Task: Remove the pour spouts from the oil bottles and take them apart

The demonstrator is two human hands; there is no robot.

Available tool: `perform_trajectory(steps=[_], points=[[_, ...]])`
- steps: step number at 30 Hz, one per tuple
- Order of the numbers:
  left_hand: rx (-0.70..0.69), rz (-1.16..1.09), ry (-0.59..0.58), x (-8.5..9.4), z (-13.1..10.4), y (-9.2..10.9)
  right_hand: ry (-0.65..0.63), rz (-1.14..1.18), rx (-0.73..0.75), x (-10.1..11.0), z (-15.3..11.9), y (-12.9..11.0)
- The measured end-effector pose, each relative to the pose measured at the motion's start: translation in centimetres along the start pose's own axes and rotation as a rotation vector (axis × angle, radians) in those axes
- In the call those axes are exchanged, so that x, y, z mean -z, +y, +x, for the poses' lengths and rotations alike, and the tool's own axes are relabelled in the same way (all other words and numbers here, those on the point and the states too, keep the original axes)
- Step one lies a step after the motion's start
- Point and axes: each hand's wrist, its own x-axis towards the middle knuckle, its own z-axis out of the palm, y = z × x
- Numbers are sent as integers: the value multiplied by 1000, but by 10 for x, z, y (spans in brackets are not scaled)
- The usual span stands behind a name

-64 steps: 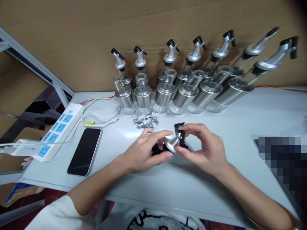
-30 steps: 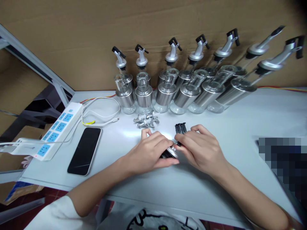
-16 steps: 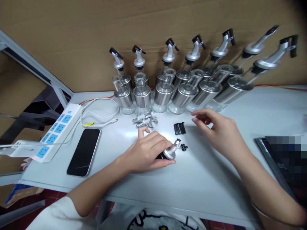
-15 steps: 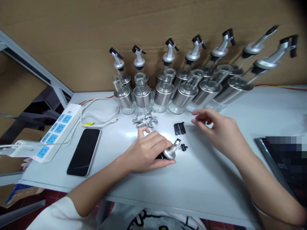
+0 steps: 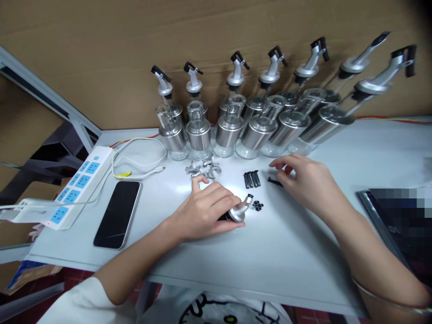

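My left hand (image 5: 205,209) is closed around a silver bottle pourer (image 5: 239,212), which lies on its side with its dark-tipped spout pointing up and right. The black stopper end is mostly under my fingers. To the right, my right hand (image 5: 300,175) is curled with a small black lever (image 5: 275,182) sticking out to the left below the thumb. Several similar black levers (image 5: 251,179) lie in a row between my hands. Just beyond the spout sits a cluster of small black caps (image 5: 258,205). Loose silver pourer tops (image 5: 204,169) are piled beyond my left hand.
Behind stand open glass bottles with steel sleeves (image 5: 230,130), then a back row with pourers fitted (image 5: 235,78), against a cardboard wall (image 5: 118,67). At left are a phone (image 5: 117,214), a power strip (image 5: 81,184) and a white cable (image 5: 138,139). A dark screen device (image 5: 381,225) lies right.
The black lever now shows below my right thumb; before, only a small dark bit showed between the fingertips. My left hand keeps hold of the pourer. The view has shifted slightly.
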Motion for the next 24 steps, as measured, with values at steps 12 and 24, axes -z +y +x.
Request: perform_trajectory(steps=[12, 24], points=[[1, 17, -1, 1, -1, -1, -223, -12, -46, 0, -3, -2], [4, 19, 9, 1, 0, 0, -322, 78, -47, -1, -2, -14]])
